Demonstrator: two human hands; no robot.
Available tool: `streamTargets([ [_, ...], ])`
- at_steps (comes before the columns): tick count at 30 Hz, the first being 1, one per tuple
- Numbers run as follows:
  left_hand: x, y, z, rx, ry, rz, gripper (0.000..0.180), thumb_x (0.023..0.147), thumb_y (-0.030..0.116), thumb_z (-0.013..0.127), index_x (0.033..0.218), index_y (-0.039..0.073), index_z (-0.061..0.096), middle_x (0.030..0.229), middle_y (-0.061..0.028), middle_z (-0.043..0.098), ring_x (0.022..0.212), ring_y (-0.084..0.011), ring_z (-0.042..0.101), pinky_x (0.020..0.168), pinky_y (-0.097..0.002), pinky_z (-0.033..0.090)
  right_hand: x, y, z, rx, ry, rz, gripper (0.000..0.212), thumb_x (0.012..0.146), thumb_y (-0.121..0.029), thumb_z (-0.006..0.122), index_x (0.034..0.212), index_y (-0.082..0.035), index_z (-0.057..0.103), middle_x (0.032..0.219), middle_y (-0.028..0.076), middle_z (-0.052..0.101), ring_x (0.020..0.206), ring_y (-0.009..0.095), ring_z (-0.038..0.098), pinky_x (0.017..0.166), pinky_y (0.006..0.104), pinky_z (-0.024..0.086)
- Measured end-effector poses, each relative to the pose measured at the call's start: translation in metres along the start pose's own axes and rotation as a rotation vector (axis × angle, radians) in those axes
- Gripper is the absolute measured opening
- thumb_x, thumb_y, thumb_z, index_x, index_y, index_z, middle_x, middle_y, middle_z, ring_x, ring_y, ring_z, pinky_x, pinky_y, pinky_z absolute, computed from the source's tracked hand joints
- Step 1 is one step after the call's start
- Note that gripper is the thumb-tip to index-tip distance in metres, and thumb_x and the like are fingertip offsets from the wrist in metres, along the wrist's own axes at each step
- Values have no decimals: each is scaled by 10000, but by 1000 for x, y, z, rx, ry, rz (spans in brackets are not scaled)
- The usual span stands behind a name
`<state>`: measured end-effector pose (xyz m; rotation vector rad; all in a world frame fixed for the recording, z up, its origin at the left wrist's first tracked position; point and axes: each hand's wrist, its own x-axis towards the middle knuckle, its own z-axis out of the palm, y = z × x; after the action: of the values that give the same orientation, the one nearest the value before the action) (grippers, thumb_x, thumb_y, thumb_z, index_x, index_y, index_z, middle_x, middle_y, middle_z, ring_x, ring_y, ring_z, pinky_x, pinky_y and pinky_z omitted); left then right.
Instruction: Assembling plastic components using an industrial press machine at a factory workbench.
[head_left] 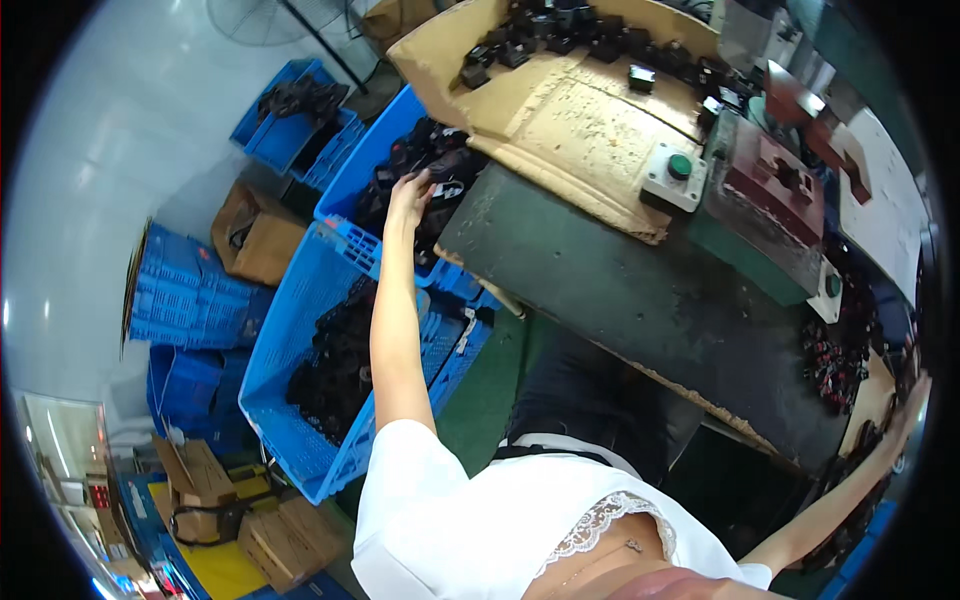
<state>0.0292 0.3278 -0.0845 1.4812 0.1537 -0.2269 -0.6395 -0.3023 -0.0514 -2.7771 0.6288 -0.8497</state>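
Note:
At the upper left, my left hand [408, 200] reaches over a blue crate [345, 185] filled with black parts. Its fingers are bent around the near end of a dark, shiny black part [452, 165], whose exact kind I cannot make out. My right hand [910, 405] is stretched out at the far right rim, its fingers extended beside small dark and reddish parts [835, 365]. Nothing shows in that hand, though the lens edge distorts it. Between the hands, a green-based machine with a maroon fixture [775, 180] stands on the dark worktable [600, 285].
Green push buttons sit on white boxes [673, 178] at both sides of the machine. A cut-down cardboard box [590, 120] holds black blocks at the back. Another blue crate [290, 370] with black parts stands nearer me. Stacked blue crates [190, 290] and cartons [255, 235] line the left.

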Motion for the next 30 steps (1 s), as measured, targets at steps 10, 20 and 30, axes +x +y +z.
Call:
streamTargets([
  [10, -16, -1, -3, 63, -85, 248, 328, 896, 189, 576, 1144, -24, 553, 1070, -123, 615, 910, -191, 611, 785, -285, 482, 150, -348, 48, -85, -44, -553, 453, 599, -258, 772, 772, -22, 427, 1198, 153, 540, 1001, 358, 539, 850, 397, 433],
  [20, -124, 97, 39, 574, -120, 913, 139, 908, 85, 545, 952, -13, 633, 894, -67, 652, 822, -127, 614, 774, -229, 476, 224, -345, 115, -317, 76, -574, 537, 755, -369, 640, 1242, -187, 510, 1176, 31, 510, 1019, 247, 520, 867, 385, 437],
  [30, -99, 113, 149, 685, -382, 1058, 189, 817, -41, 487, 917, 3, 641, 862, -125, 648, 750, -197, 626, 698, -273, 475, 245, -312, 110, -186, -6, -458, 385, 841, -302, 592, 1203, -172, 566, 1126, 81, 551, 829, 316, 596, 749, 393, 483],
])
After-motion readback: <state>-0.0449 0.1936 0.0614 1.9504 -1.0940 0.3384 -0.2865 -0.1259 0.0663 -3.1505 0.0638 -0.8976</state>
